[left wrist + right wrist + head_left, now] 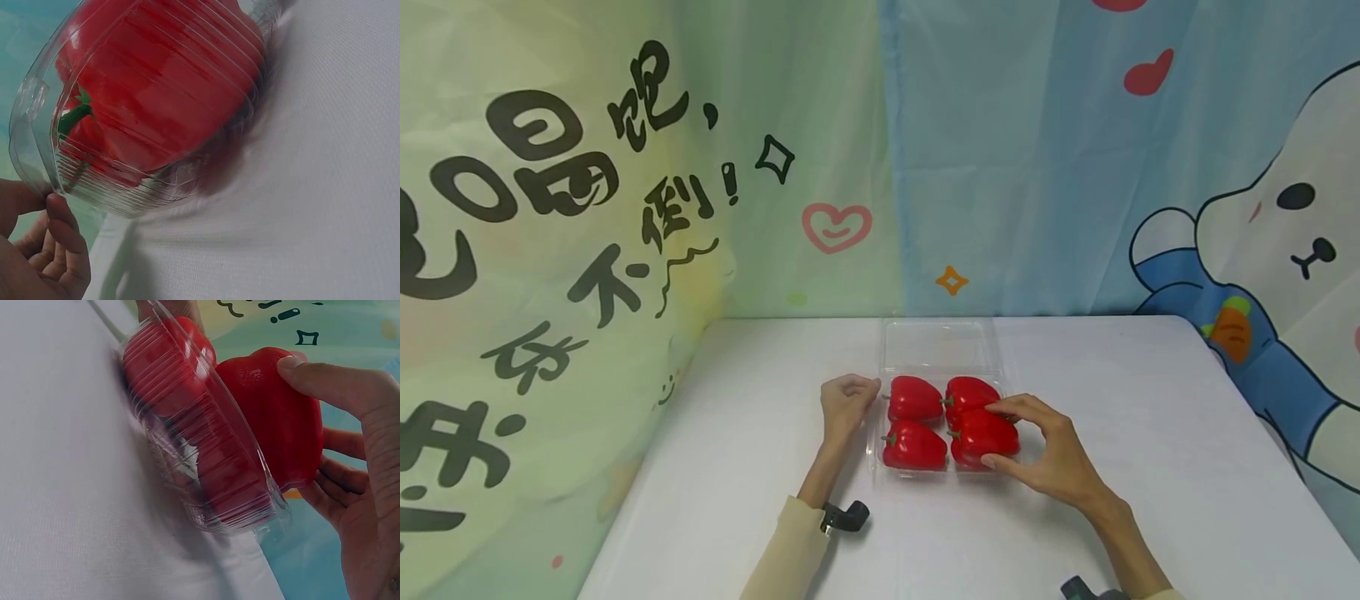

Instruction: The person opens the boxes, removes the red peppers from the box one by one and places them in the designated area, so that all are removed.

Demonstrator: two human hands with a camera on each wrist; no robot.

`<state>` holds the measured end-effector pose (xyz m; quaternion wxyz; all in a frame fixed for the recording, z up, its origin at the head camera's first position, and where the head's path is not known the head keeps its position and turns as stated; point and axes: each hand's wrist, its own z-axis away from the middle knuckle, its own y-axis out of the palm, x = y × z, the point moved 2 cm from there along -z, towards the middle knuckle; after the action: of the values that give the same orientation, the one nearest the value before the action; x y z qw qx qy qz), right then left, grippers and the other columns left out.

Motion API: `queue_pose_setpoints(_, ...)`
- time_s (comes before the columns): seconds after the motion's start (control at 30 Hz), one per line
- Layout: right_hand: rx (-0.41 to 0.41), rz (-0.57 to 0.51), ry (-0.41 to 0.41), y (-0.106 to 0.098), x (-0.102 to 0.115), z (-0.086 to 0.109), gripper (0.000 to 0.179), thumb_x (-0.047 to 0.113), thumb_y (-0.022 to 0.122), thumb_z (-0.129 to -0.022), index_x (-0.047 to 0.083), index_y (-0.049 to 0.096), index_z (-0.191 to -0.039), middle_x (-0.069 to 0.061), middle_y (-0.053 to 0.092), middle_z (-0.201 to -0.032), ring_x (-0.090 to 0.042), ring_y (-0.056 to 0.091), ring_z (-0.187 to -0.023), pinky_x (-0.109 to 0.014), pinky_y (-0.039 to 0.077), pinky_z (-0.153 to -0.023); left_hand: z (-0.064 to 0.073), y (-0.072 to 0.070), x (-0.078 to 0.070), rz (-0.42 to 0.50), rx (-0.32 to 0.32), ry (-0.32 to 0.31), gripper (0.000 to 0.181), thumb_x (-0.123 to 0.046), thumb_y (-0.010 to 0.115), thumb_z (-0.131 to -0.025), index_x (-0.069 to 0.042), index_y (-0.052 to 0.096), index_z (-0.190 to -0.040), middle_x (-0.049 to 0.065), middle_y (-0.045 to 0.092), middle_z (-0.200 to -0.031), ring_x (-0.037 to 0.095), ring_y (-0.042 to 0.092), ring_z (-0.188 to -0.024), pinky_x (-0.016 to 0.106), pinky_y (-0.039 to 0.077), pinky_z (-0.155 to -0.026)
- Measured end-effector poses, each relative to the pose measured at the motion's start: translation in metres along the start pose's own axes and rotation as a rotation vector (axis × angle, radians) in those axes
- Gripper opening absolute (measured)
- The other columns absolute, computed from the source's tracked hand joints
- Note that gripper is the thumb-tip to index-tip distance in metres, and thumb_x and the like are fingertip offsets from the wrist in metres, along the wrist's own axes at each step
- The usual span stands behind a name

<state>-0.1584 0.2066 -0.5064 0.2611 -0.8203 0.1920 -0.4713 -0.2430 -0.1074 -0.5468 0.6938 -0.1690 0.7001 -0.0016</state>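
Note:
Several red bell peppers sit in a clear plastic clamshell container (874, 457), set in two rows. My left hand (847, 405) pinches the container's left rim between thumb and forefinger, as the left wrist view shows beside a pepper (169, 87) behind the ribbed wall. On the other side, my right hand (1051, 454) grips the front right bell pepper (981, 439), thumb on its near side and fingers on its far side. In the right wrist view this pepper (275, 419) stands above the container's rim, partly over the right wall. Its underside is hidden.
The container's transparent lid (938, 344) lies folded back behind the peppers, near the rear edge of the white-covered table (760, 467). A printed curtain (985, 167) hangs right behind the table and along its left side.

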Motion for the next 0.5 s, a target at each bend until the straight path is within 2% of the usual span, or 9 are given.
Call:
queue_pose_setpoints(0.23,-0.020,-0.013,-0.014,-0.0043,0.0033,-0.0018,0.067,0.017,0.102,-0.071,0.017,0.076,-0.132,-0.002,0.077,-0.127,0.002,0.063,-0.118,-0.037,0.065,-0.094,-0.0004,-0.0004,-0.0021,0.017,0.002,0.009,0.022,-0.018,0.079,-0.096,0.002,0.078,-0.086,0.021,0.078,-0.078,0.019,0.068,-0.066,0.023,0.051,-0.060)
queue_pose_setpoints(0.5,-0.034,-0.027,-0.016,-0.0073,0.0039,-0.0010,0.065,0.015,0.102,-0.071,0.016,0.076,-0.132,-0.002,0.077,-0.126,0.002,0.063,-0.117,-0.026,0.062,-0.093,0.0002,-0.0010,-0.0024,0.018,0.001,0.006,0.021,-0.016,0.080,-0.095,0.002,0.078,-0.086,0.021,0.078,-0.077,0.020,0.070,-0.066,0.022,0.052,-0.060)
